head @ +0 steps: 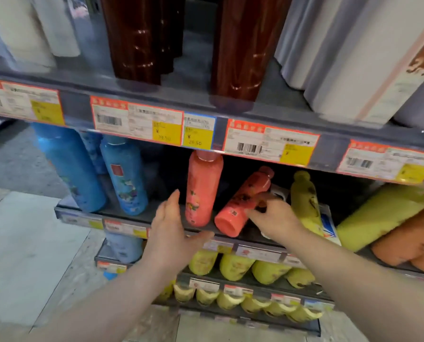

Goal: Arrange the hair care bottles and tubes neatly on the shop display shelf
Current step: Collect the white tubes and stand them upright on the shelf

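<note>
On the middle shelf (137,217) one pink bottle (202,188) stands upright. Right of it a second pink bottle (243,203) leans steeply, its base at the shelf's front edge and its cap pointing back and right. My right hand (272,215) has its fingers closed around the middle of this tilted bottle. My left hand (172,227) is open with the thumb spread, just left of the upright pink bottle, and I cannot tell whether it touches it. Two blue bottles (124,176) stand at the left. A yellow bottle (306,201) leans to the right of my right hand.
The shelf above holds dark brown bottles (235,48) and white bottles (349,60), with price tags (137,120) along its edge. Lying yellow-green (378,215) and orange containers (408,240) fill the right end. Lower shelves carry several yellow bottles (235,266). Tiled floor lies at the left.
</note>
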{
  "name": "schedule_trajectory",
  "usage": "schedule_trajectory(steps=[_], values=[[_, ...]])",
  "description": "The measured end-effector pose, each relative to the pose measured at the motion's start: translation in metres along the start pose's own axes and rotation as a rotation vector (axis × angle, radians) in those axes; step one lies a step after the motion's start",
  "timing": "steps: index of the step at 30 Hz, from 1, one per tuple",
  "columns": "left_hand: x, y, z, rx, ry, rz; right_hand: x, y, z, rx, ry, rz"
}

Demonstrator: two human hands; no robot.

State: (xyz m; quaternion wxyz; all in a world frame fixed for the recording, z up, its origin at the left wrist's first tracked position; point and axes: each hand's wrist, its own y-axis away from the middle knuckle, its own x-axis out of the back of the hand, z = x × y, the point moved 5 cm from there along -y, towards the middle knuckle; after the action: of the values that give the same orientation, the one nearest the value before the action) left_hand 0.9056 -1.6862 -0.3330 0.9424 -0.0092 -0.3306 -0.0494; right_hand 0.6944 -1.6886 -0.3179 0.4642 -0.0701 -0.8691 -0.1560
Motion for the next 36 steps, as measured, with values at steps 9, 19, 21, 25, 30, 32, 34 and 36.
schedule_trajectory(steps=[9,19,21,25,30,32,34,36], values=[[-0.018,-0.056,0.002,0.029,0.245,0.039,-0.031,-0.053,0.009,-0.354,-0.286,-0.073],[-0.022,-0.055,0.006,0.089,0.268,-0.019,-0.053,-0.047,0.019,-0.334,-0.94,-0.111],[-0.021,-0.055,0.007,0.1,0.269,-0.026,-0.049,-0.04,0.02,-0.259,-0.963,-0.052],[-0.021,-0.054,0.009,0.108,0.262,-0.028,-0.035,-0.034,0.015,-0.029,-0.867,0.059],[-0.022,-0.056,0.008,0.081,0.263,-0.028,-0.034,-0.028,0.005,0.181,-0.828,-0.117],[-0.022,-0.055,0.007,0.071,0.268,-0.033,-0.038,-0.026,0.004,0.226,-0.77,-0.171],[-0.022,-0.055,0.007,0.064,0.269,-0.055,-0.04,-0.024,0.005,0.257,-0.708,-0.176],[-0.021,-0.055,0.006,0.059,0.259,-0.071,-0.039,-0.024,0.007,0.258,-0.676,-0.166]])
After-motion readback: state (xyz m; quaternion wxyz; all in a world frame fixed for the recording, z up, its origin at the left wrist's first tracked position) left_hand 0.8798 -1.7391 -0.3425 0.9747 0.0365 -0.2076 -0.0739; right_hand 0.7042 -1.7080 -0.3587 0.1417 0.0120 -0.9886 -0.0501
